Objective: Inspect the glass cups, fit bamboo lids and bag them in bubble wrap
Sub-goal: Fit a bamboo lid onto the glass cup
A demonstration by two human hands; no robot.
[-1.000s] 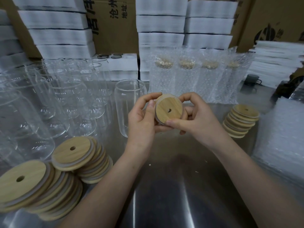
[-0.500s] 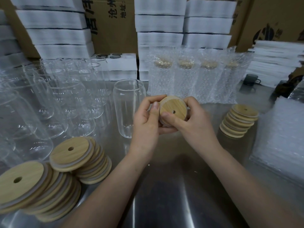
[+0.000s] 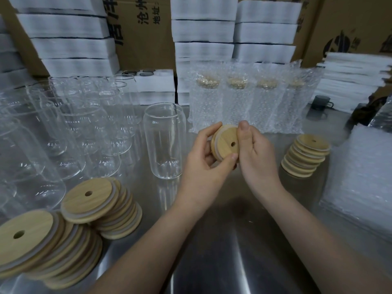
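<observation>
Both hands hold one round bamboo lid [image 3: 225, 143] with a centre hole above the steel table. My left hand [image 3: 203, 164] pinches its left edge and bottom between fingers and thumb. My right hand [image 3: 253, 151] grips its right edge, thumb on top. An empty glass cup [image 3: 164, 141] stands upright just left of my hands. Several more glass cups [image 3: 70, 128] crowd the left side. Stacks of bamboo lids lie at the near left [image 3: 70, 225] and at the right [image 3: 305, 155]. Several cups with lids stand in bubble wrap bags [image 3: 244, 102] behind my hands.
A pile of flat bubble wrap bags [image 3: 360, 177] lies at the right edge. White foam trays [image 3: 203, 39] and cardboard boxes [image 3: 144, 28] are stacked along the back. A dark mug [image 3: 320, 102] sits at the far right. Bare steel table [image 3: 212, 262] spreads in front of me.
The lid has turned in my hands and tilted more edge-on. My right thumb has moved to the lid's top edge, and my left thumb to its bottom edge.
</observation>
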